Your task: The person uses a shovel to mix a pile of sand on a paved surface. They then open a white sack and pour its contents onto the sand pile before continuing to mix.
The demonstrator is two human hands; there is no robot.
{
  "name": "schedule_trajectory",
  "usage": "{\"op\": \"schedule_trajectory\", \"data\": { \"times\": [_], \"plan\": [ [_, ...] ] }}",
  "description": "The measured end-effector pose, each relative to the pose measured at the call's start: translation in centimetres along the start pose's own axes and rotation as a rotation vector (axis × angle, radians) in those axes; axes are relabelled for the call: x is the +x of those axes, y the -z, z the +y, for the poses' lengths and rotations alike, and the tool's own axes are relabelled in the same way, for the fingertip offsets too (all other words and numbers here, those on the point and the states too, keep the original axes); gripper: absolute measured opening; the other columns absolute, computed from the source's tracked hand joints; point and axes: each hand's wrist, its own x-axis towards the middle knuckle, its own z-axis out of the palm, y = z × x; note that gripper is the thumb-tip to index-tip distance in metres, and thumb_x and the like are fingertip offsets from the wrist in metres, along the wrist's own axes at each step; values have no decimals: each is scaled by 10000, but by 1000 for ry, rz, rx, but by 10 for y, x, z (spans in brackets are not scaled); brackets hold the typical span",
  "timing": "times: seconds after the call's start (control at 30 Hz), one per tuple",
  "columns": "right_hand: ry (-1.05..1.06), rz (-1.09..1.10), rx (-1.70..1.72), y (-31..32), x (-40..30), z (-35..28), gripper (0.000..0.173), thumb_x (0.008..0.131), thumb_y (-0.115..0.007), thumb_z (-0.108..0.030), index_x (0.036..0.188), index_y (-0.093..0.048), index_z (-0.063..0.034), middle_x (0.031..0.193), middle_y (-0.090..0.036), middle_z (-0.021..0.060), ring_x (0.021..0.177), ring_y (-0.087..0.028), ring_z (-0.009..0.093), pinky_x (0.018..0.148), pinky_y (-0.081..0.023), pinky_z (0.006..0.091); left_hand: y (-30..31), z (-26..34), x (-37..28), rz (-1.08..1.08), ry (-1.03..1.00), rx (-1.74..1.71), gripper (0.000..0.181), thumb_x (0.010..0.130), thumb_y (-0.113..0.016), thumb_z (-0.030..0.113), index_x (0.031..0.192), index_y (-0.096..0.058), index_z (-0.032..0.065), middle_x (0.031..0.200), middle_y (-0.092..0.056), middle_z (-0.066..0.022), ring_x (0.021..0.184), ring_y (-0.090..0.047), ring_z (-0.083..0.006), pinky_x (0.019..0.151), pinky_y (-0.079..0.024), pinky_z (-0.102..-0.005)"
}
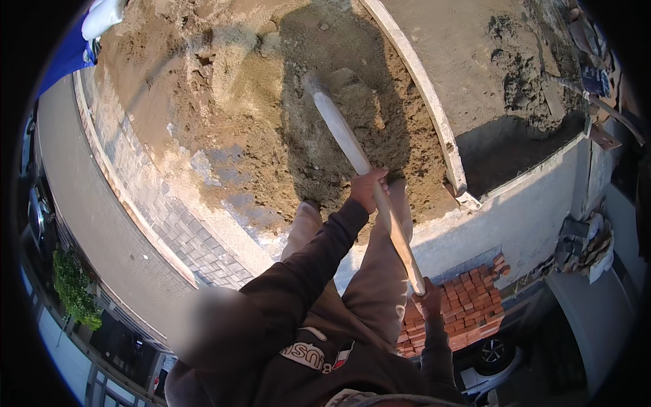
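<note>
My left hand (pixel 367 188) grips the middle of a long wooden handle (pixel 343 135), just above my feet. Lower in the view, near my right thigh, my right hand (pixel 427 299) is closed around the handle's butt end. The handle slants away from me to the upper left. Its far end reaches down to loose, damp brown soil (pixel 335 163) within my shadow. Motion blur and the soil obscure the tool's head, so its kind cannot be told. My shoes are partly hidden at the soil's near side.
A pale narrow beam (pixel 419 86) borders the soil on the right, beside a smooth brown surface (pixel 442 46). Behind me runs a pale wall (pixel 457 239), with stacked red bricks (pixel 463 310) beyond. Grey paving (pixel 188 239) and a road (pixel 96 188) lie left.
</note>
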Motion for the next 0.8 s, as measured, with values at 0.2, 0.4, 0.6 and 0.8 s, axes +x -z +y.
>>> {"op": "schedule_trajectory", "data": {
  "times": [0.2,0.4,0.6,0.8],
  "plan": [
    [261,111,-12,-11,122,-47,240,660,-676,-46,871,-563,-58,740,-601,171,696,-592,386,618,-483,387,-27,119,-20,-88,-318,-88,210,784,-708,66,889,-528,41,728,-500,-51,607,-528,-189,578,-487,-366],
    [461,41,-11,-42,249,-216,361,674,-691,-121,1016,-593,-63,851,-647,199,816,-628,395,690,-508,441,-28,277,13,-29,-849,143,230,808,-722,103,902,-535,9,693,-533,-68,557,-552,-170,491,-515,-322],
    [359,-122,97,-94,292,-315,413,635,-674,-131,1023,-591,-14,914,-643,236,867,-621,422,752,-499,481,4,242,62,270,-589,345,212,796,-711,96,805,-514,18,651,-527,-63,473,-513,-162,415,-482,-323],
    [204,-101,90,-112,223,-267,437,603,-661,-131,1001,-570,24,858,-635,260,835,-615,440,727,-498,462,49,205,71,256,-322,353,215,793,-734,138,863,-599,-14,645,-542,-55,490,-530,-168,435,-484,-321]
  ]
}}
